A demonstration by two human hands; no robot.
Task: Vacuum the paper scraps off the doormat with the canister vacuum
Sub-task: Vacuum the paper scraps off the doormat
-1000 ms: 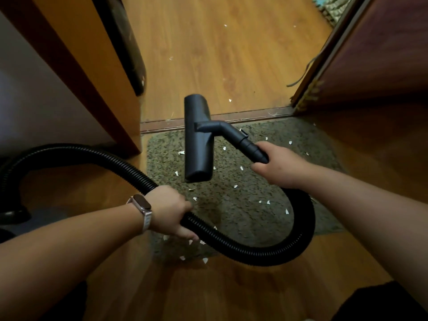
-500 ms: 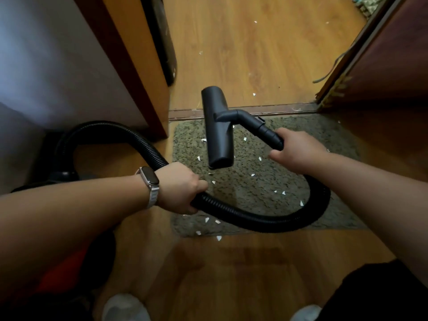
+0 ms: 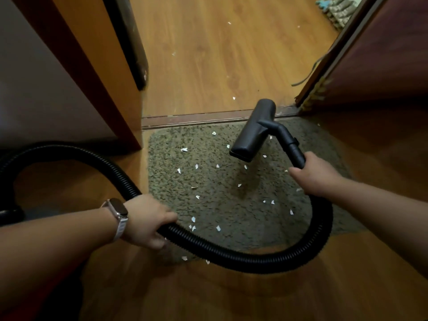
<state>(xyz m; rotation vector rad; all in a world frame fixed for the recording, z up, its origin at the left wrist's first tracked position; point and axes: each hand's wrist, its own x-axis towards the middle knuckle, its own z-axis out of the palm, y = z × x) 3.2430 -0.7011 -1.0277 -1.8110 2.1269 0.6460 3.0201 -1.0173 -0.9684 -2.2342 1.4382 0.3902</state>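
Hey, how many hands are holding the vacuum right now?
2. The left hand grips the ribbed hose at the near left corner of the doormat; the right hand grips the rigid tube behind the floor head. None appear hidden.

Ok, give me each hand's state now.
Left hand: grips the black hose.
Right hand: grips the vacuum wand.
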